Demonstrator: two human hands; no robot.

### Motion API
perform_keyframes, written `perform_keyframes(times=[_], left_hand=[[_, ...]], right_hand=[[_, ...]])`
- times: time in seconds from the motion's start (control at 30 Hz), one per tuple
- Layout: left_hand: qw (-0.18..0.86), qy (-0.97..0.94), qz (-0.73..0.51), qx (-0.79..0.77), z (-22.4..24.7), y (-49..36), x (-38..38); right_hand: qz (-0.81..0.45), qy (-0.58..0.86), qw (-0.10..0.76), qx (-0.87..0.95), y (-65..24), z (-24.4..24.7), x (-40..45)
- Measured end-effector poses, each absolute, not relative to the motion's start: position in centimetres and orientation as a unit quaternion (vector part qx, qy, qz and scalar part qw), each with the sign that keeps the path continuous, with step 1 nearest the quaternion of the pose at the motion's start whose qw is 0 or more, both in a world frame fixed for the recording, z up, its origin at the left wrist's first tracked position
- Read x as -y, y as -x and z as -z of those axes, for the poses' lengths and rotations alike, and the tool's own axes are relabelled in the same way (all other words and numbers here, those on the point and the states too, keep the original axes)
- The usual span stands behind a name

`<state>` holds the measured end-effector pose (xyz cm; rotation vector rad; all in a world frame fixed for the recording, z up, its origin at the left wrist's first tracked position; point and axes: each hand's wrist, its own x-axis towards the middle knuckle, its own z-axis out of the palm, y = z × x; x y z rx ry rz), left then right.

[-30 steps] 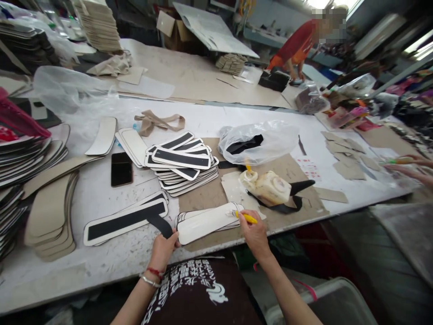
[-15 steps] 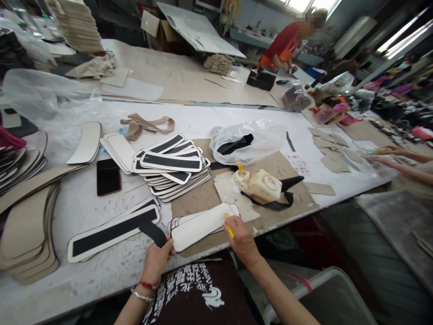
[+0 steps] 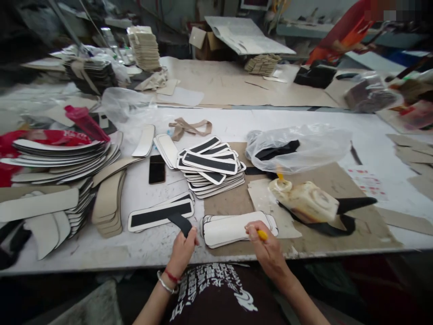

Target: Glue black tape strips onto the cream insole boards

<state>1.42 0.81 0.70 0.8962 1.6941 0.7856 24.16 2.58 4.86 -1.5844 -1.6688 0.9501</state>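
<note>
My left hand (image 3: 183,249) is closed on one end of a black fabric strip (image 3: 181,222). The strip's other end lies across a white panel with a black band (image 3: 149,215). To its right, a small stack of plain white panels (image 3: 226,229) lies near the table edge. My right hand (image 3: 269,250) is over that stack's right part, wrapped round a yellow-handled tool (image 3: 262,234); its working tip is hidden. Beyond sits a stained whitish plastic container (image 3: 311,201) with a yellow stick (image 3: 280,174) in its mouth. Behind the panels is a pile of black-banded panels (image 3: 209,162).
A phone (image 3: 157,169) lies left of the pile. Curved beige pieces (image 3: 108,203) and stacked white pieces (image 3: 61,158) fill the left side. A clear plastic bag (image 3: 321,140) lies behind the container. Across the table, a person in red (image 3: 341,34) leans over.
The view has turned left, so the table's things appear farther right. My left hand has drawn back slightly from the plain panels. My right hand has shifted left over the top panel.
</note>
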Motion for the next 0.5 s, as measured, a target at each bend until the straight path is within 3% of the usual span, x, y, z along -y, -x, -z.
perform_keyframes(times=[0.13, 0.3, 0.5], left_hand=[[0.619, -0.351, -0.359, -0.604, -4.5, -2.3, -0.9], [0.659, -0.388, -0.327, -0.555, -6.5, -3.7, -0.7], [0.653, -0.378, -0.322, -0.572, -6.1, -4.8, -0.3]], right_hand=[[-0.474, 0.543, 0.299, 0.625, -21.0, -5.8, -4.4], [-0.64, 0.483, 0.289, 0.522, -17.5, -6.6, -5.6], [-0.647, 0.487, 0.308, 0.499, -17.7, -6.8, -5.2]])
